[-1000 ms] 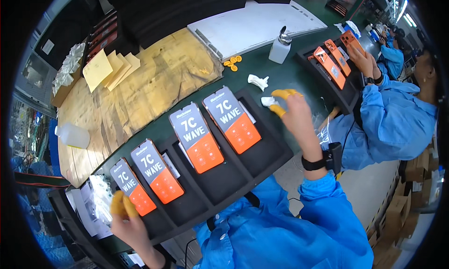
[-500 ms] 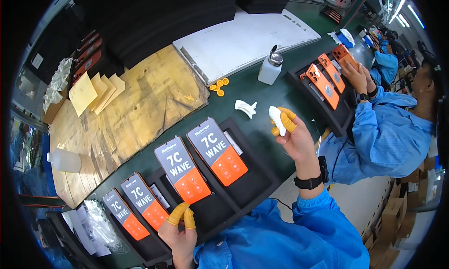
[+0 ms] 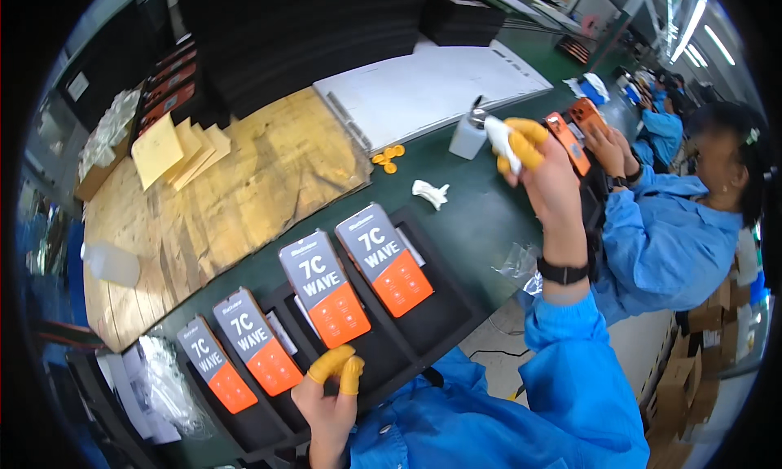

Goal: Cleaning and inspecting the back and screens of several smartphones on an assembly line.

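Note:
In my right hand (image 3: 547,176), a crumpled white wipe (image 3: 501,147) is pinched between fingers wearing yellow finger cots, beside the white pump bottle (image 3: 467,135). My left hand (image 3: 330,396), also in yellow finger cots, is low in front of a black tray (image 3: 444,326); thumb and forefinger are curled together and nothing shows between them. Several phones with grey and orange front films lie in the tray; the phone (image 3: 324,290) just beyond my left hand is closest to it. Another white wipe (image 3: 430,194) lies on the green table.
Yellow finger cots (image 3: 389,157) lie near a wooden board (image 3: 269,184). A clear bottle (image 3: 112,264) and yellow sheets (image 3: 159,151) are at left. To the right, a co-worker (image 3: 660,224) in blue handles an orange phone (image 3: 588,114). Plastic bags (image 3: 171,387) lie lower left.
My right hand, still holding the wipe, has moved up and away to the right, toward the pump bottle. My left hand has shifted slightly right, its fingertips closer together.

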`<state>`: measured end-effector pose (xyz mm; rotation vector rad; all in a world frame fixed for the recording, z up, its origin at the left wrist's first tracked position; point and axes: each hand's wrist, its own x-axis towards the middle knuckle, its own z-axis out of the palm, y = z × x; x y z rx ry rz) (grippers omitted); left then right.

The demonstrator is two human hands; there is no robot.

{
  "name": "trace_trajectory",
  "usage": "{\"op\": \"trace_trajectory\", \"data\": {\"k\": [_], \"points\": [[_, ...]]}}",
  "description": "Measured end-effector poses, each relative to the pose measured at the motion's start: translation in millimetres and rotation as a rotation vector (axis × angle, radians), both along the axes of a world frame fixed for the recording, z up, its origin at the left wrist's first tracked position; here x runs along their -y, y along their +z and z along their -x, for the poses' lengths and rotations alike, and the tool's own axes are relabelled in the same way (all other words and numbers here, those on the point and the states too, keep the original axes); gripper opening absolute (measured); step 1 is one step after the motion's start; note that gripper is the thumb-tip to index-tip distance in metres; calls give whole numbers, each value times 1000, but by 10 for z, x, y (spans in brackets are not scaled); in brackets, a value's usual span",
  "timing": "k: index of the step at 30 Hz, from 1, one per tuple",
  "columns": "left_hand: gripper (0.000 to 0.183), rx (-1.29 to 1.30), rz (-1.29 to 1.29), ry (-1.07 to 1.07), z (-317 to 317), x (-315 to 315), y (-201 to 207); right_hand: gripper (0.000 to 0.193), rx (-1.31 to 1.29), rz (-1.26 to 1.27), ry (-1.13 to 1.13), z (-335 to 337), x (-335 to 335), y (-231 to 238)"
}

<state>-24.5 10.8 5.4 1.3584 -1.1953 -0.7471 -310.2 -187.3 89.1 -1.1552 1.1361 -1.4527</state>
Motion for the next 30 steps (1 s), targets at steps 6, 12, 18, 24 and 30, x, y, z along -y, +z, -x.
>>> {"op": "trace_trajectory", "data": {"k": [6,12,18,24,30], "points": [[47,-428,-85,-389,256,512,287,22,256,-337,608,-577,-956,-232],[35,-501,-37,-527,359,556,81,22,94,-405,534,-658,-1150,-422],[31,-340,16,-486,391,496,124,20,-35,-101,414,-691,-1265,-579],[33,49,40,-265,382,413,284,23,-606,322,155,-764,-1341,-599],[31,154,91,-305,259,330,254,32,-411,219,228,-855,-1410,-613]]}}
